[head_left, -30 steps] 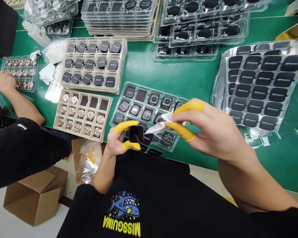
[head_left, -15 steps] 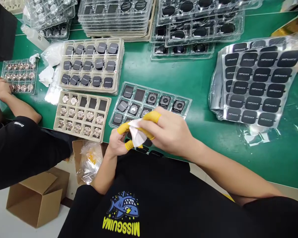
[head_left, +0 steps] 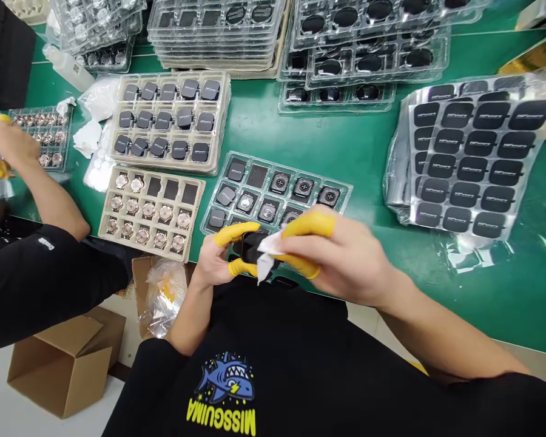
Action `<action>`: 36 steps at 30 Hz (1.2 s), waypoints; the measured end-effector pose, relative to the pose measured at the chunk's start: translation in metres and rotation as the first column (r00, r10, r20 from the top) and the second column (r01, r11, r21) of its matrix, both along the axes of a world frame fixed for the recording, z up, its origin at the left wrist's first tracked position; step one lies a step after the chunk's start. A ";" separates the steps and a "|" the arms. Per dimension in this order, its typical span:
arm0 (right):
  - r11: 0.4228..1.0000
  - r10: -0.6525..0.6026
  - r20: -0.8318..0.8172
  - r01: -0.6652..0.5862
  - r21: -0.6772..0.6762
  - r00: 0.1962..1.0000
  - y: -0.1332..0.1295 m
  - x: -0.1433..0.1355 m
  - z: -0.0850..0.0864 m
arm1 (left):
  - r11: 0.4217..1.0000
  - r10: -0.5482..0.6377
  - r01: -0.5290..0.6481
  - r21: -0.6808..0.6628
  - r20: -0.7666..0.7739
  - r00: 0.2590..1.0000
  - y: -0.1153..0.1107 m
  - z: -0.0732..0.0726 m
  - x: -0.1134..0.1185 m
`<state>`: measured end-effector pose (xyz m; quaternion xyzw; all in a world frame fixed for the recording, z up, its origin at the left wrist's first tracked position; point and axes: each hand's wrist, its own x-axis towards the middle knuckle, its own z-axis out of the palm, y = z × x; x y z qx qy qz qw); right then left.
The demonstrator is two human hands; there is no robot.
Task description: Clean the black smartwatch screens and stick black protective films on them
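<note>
My left hand (head_left: 221,252), in yellow finger cots, grips a black smartwatch case (head_left: 249,246) between thumb and fingers. A white wiping cloth (head_left: 267,250) is pinched in my right hand (head_left: 334,249), which also wears yellow finger cots. The cloth lies against or just over the right part of the watch and hides some of it. Just beyond my hands sits a clear plastic tray (head_left: 344,198) of smartwatch cases, several with their backs facing up. My right hand covers its near right part.
Beige trays of rose-gold watches (head_left: 148,209) and of black square-covered watches (head_left: 168,120) stand to the left. Stacked clear trays (head_left: 216,45) line the back. Sheets of black stickers (head_left: 473,142) lie at right. A co-worker's hand (head_left: 16,145) is at far left.
My right hand has moved right and slightly down with the cloth, uncovering the black watch in my left hand and more of the tray. The co-worker's hands have shifted at far left.
</note>
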<state>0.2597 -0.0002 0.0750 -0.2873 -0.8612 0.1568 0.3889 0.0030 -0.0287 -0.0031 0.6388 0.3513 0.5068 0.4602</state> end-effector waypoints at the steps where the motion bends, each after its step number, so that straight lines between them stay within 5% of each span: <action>1: 0.999 0.009 0.031 -0.010 0.043 0.999 -0.002 -0.008 -0.001 | 1.000 -0.015 0.015 0.010 -0.034 0.999 0.000 0.000 0.000; 5: 0.976 -0.094 0.112 0.069 0.205 0.989 0.000 -0.032 -0.009 | 0.998 -0.024 0.029 0.047 -0.098 0.995 -0.002 -0.006 0.002; 9: 0.943 -0.260 0.226 0.197 0.268 0.939 0.010 -0.026 -0.021 | 0.996 0.042 -0.043 -0.080 -0.016 0.999 -0.005 -0.014 0.004; 12: 0.931 -0.346 0.297 0.288 0.223 0.890 0.014 -0.003 -0.032 | 0.981 0.066 -0.049 -0.186 0.086 0.994 -0.009 -0.014 0.001; 15: 0.930 -0.366 0.199 0.353 0.102 0.909 0.013 0.019 -0.033 | 0.979 0.046 -0.021 -0.201 0.120 0.992 -0.011 -0.013 -0.004; 20: 0.972 -0.218 0.036 0.220 -0.078 0.975 0.002 0.020 -0.013 | 0.995 0.027 -0.017 -0.103 0.089 0.996 -0.008 -0.010 -0.002; 24: 0.991 -0.115 -0.036 0.112 -0.073 0.993 -0.005 0.002 -0.011 | 0.999 0.040 -0.039 -0.037 0.030 0.999 -0.005 -0.008 -0.001; 31: 0.976 -0.217 0.059 0.215 0.042 0.974 -0.009 -0.036 -0.028 | 0.996 0.030 -0.020 0.087 -0.114 0.993 -0.003 -0.010 0.001; 36: 0.996 0.084 0.117 -0.083 -0.019 0.989 0.004 -0.018 -0.020 | 0.999 0.049 -0.048 -0.021 0.024 0.999 -0.004 -0.006 -0.001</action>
